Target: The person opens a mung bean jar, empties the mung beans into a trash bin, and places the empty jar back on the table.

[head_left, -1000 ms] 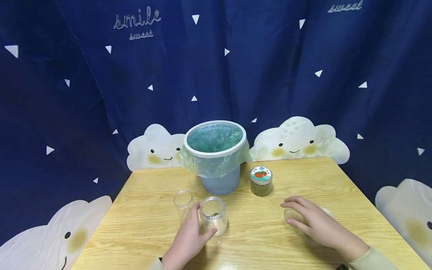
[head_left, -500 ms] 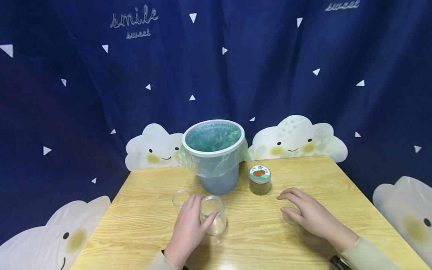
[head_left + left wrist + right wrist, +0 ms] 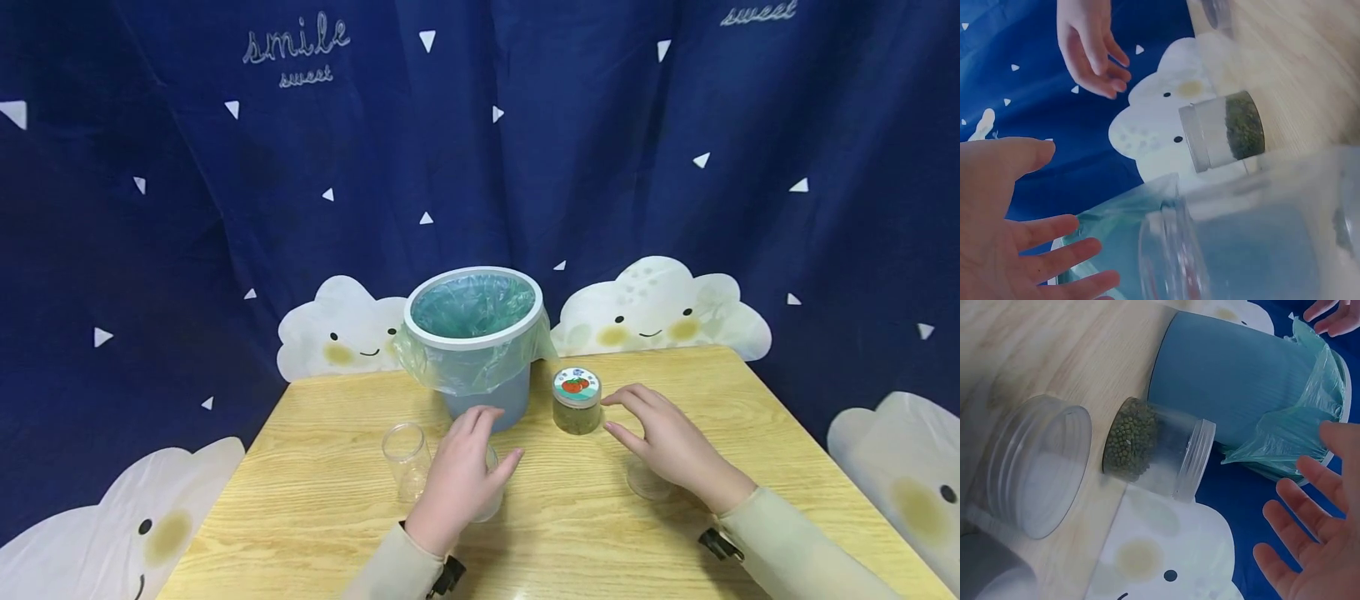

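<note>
My left hand (image 3: 459, 483) is spread with fingers apart, above a clear open jar (image 3: 491, 505) that it partly hides in the head view. That jar's rim (image 3: 1172, 250) shows close up in the left wrist view. A lidded jar (image 3: 577, 402) with a tomato picture on its lid stands right of the middle; small green beans (image 3: 1130, 439) fill its lower part. Beside it, to the right, my right hand (image 3: 667, 440) is held with thumb and fingers apart, fingertips close to the jar's side. Neither hand grips anything.
A blue bin (image 3: 495, 400) lined with a green bag stands at the back middle. Left of my left hand is a tall clear container (image 3: 405, 458). A clear, ridged round container (image 3: 1041, 469) lies under my right hand. Behind the wooden table (image 3: 322, 450) hangs a blue curtain.
My left hand has moved right and up, from beside the open jar to over it. My right hand has moved left and away from me, toward the lidded jar.
</note>
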`<state>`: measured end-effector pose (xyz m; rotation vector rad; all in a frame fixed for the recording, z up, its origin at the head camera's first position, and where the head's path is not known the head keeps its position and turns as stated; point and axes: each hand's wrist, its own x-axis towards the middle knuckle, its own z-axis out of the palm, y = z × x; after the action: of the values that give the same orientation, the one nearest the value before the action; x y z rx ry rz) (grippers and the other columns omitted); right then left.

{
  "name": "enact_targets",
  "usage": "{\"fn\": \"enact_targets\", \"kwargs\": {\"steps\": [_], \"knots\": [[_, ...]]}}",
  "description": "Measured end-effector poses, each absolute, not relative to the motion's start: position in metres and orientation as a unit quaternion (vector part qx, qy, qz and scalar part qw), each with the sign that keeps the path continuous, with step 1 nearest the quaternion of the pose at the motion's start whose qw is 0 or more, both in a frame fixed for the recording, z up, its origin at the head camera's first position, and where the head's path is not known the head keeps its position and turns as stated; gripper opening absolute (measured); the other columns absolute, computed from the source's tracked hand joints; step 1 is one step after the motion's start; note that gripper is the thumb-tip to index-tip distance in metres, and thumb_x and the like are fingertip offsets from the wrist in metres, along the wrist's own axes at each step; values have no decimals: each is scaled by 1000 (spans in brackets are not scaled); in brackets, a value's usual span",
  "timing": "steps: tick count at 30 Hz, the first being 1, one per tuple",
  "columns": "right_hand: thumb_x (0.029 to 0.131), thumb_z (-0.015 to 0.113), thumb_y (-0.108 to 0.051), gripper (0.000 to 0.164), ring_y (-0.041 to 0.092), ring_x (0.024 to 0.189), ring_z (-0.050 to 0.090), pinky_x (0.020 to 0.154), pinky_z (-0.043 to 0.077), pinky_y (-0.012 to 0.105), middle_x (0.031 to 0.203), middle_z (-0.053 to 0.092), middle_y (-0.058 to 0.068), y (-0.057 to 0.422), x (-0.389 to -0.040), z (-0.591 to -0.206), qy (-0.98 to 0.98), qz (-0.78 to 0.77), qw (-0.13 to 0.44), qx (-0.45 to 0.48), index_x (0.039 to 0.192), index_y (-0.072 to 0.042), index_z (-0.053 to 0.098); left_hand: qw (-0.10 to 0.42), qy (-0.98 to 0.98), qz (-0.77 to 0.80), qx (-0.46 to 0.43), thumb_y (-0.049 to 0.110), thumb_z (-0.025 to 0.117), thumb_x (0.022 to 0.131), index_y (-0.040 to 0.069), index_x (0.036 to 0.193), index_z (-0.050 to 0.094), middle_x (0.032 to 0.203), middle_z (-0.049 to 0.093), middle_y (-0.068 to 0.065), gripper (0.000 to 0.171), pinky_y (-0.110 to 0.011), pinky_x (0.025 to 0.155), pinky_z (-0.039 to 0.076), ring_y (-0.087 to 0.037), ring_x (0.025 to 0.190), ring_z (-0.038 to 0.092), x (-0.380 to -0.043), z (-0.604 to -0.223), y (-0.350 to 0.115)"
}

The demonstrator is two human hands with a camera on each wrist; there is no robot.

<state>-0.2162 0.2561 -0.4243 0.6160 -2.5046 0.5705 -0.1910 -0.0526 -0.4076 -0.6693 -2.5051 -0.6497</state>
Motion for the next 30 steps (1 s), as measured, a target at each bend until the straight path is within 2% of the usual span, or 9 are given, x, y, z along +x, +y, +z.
{"fn": "enact_targets", "kwargs": {"steps": [7,12,19,30], "knots": [[96,75,-22,40,34,118,64,99,51,56,124,66,8,248,-234,-426,-924,236,209,216,132,-8,63,184,-923,-248,-232,40,72,96,11,141,57,138,60,-5,56,-41,107,51,-23,128,59,-194,-404,-42],[97,74,-27,47,38,123,60,103,48,60,131,62,13,245,-249,-427,-927,249,193,205,136,-6,59,186,-919,-261,-231,37,73,96,10,140,58,137,61,-6,53,-41,102,54,-24,126,61,-197,-407,-34],[93,77,-29,51,40,123,59,102,47,62,135,61,15,244,-271,-428,-923,258,203,201,137,-9,60,187,-905,-298,-238,32,74,96,6,137,60,135,62,-9,51,-43,104,53,-27,124,61,-199,-414,-22],[88,79,-48,81,45,127,56,102,47,64,144,55,21,241,-296,-437,-946,238,123,181,148,-3,49,169,-912,-280,-249,33,72,98,5,137,58,134,61,-9,50,-40,103,53,-26,125,61,-198,-421,-2]]}}
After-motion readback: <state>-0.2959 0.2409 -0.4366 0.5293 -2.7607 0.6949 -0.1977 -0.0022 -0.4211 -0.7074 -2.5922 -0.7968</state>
